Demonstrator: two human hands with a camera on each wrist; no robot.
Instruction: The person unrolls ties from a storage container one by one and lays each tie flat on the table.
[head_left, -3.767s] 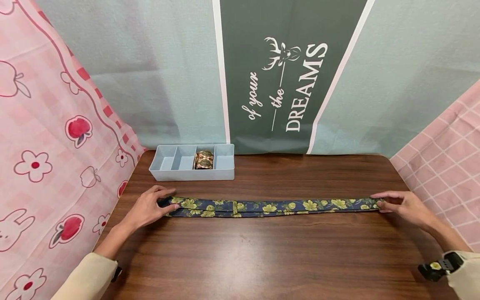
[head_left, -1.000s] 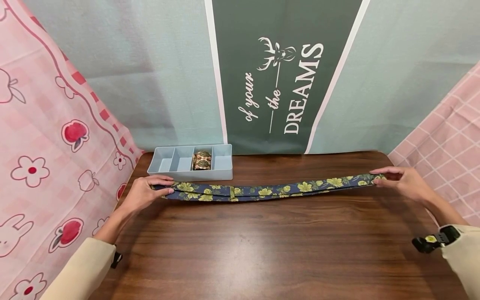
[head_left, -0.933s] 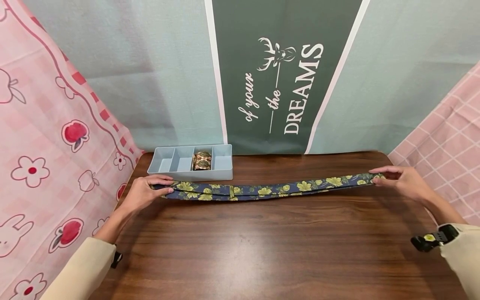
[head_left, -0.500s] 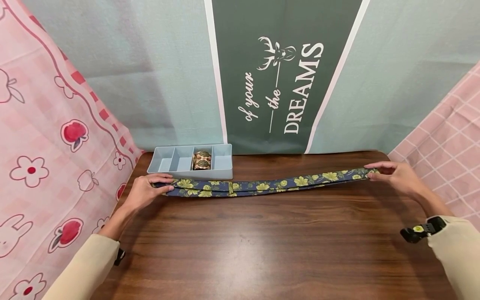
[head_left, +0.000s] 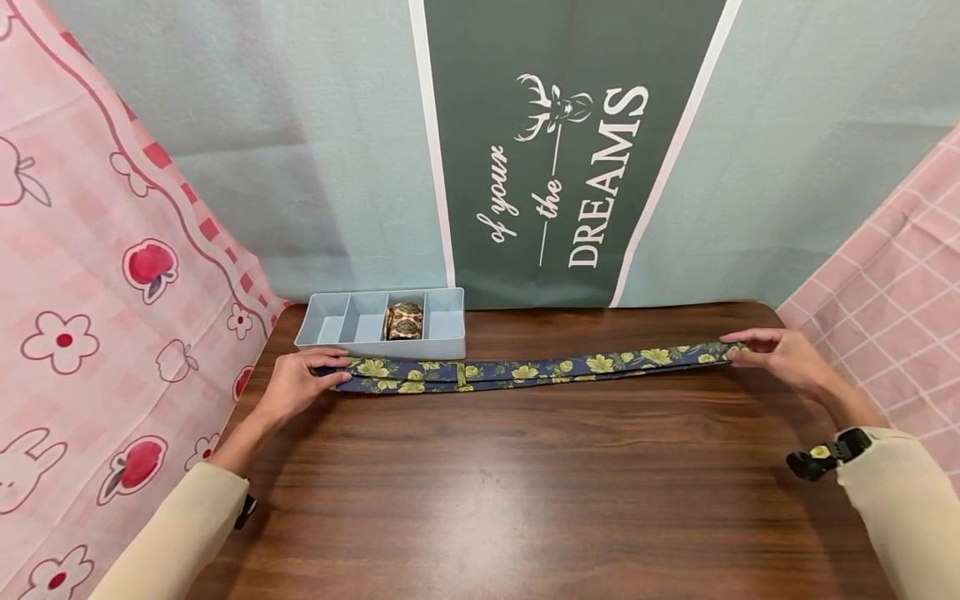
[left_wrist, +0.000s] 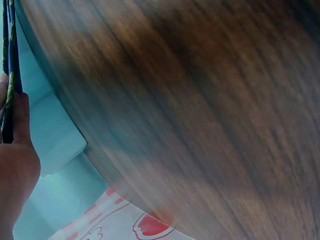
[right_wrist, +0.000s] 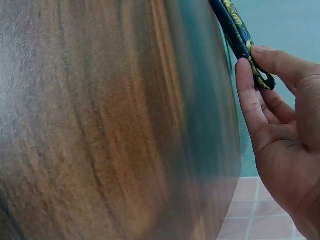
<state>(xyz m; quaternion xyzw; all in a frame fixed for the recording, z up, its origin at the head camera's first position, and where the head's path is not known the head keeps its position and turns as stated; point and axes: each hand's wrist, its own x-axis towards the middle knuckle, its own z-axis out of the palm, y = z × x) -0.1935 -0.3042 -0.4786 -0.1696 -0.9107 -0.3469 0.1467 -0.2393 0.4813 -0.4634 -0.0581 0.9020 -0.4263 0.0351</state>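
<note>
A navy necktie (head_left: 525, 372) with yellow flowers stretches crosswise in the head view, doubled along its length, its keeper loop showing left of the middle. My left hand (head_left: 294, 385) pinches its left end between thumb and fingers; in the left wrist view only part of that hand (left_wrist: 17, 165) shows, at the edge. The right end is pinched by my right hand (head_left: 783, 362). In the right wrist view, thumb and fingertips of the right hand (right_wrist: 285, 115) squeeze the tie's folded end (right_wrist: 250, 55), which bends into a small loop. The tie sags slightly in the middle.
Just behind the tie's left part stands a light blue divided box (head_left: 367, 343). A rolled patterned tie-like cloth (head_left: 405, 321) sits in its third compartment from the left. The brown wooden table (head_left: 487, 500) meets hanging curtains at the back and sides.
Since the earliest frame both hands have carried the tie away from me, toward the box. Lately the right hand has shifted left and the left hand slightly right, drawing the ends a little closer.
</note>
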